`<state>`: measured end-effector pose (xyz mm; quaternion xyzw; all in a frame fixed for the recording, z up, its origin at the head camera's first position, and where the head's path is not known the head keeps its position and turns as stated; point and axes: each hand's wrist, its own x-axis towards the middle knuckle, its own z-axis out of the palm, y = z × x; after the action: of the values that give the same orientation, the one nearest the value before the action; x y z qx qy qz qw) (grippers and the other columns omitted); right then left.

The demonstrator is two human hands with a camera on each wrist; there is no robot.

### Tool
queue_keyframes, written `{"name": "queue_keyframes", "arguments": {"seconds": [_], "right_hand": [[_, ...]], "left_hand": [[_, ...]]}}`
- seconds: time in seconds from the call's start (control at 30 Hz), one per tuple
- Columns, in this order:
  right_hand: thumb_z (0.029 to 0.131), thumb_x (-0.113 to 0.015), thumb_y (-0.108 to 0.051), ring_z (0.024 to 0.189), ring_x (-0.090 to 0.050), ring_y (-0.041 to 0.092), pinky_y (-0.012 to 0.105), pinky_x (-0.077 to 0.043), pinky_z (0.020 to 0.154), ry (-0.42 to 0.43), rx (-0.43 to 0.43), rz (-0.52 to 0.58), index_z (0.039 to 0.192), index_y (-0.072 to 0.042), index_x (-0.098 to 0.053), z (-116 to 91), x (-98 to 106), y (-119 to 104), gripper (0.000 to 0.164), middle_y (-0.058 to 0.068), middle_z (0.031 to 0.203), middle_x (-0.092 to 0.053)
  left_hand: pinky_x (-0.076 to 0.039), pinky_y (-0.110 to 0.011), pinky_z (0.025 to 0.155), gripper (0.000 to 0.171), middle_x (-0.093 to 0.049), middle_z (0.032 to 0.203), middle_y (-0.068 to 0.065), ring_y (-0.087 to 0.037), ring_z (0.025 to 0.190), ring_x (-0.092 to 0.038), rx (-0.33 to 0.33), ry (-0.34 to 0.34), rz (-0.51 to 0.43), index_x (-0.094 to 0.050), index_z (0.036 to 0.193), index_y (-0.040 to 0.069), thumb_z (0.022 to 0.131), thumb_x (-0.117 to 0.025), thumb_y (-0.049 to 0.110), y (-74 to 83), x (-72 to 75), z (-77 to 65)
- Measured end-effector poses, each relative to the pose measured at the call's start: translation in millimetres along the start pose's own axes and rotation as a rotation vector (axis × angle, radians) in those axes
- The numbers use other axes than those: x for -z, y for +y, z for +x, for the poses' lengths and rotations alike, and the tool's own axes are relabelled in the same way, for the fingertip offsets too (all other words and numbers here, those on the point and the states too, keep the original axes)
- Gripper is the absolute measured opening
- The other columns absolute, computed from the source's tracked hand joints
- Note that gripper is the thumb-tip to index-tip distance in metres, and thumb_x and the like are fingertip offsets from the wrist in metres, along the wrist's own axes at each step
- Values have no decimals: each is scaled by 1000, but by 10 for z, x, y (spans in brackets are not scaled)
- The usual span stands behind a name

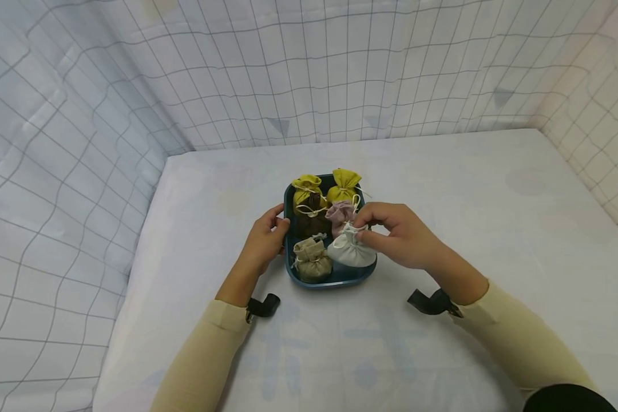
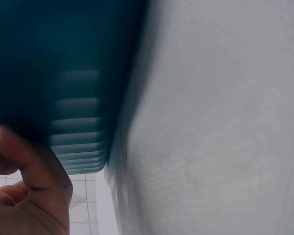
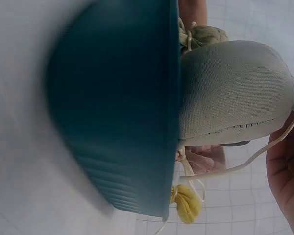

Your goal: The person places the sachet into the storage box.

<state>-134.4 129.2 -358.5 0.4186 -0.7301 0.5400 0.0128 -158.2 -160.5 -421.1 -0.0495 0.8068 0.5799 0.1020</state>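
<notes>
A dark teal basket (image 1: 347,279) on the table holds several small drawstring pouches. My right hand (image 1: 399,234) pinches the gathered neck of a white pouch (image 1: 351,252) at the basket's near right corner. In the right wrist view the white pouch (image 3: 235,90) bulges above the rim. My left hand (image 1: 265,237) grips the basket's left side, thumb on the rim and fingers on the outer wall. Inside are a beige-green pouch (image 1: 312,263) near left, a dark brown pouch (image 1: 314,223), a pink pouch (image 1: 340,214) and yellow pouches (image 1: 344,186) at the far end.
A white cloth covers the table (image 1: 468,189). Grid-patterned curtains (image 1: 340,74) hang behind it and along both sides. Black straps sit at both wrists, and a dark round object (image 1: 569,399) shows at the lower right edge.
</notes>
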Motion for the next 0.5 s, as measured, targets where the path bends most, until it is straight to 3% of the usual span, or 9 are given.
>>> {"name": "queue_keyframes", "arguments": {"seconds": [0.23,0.5], "right_hand": [[89,-64,7,80,-54,16,30,-46,68,-16,-44,-27,96,-11,-65,-37,-83,125,19,-3,92,-62],[89,-64,3,80,-54,16,32,-46,67,-35,-102,-44,97,-11,-66,-60,-96,187,16,2,93,-64]], "left_hand": [[-53,-28,55,50,-54,107,-14,-20,72,-55,-7,2,0,-38,154,18,105,-48,23,-7,-12,-1],[-51,-27,54,50,-54,106,-12,-19,70,-52,-21,8,14,-38,154,17,105,-48,23,-4,-8,-2]]}}
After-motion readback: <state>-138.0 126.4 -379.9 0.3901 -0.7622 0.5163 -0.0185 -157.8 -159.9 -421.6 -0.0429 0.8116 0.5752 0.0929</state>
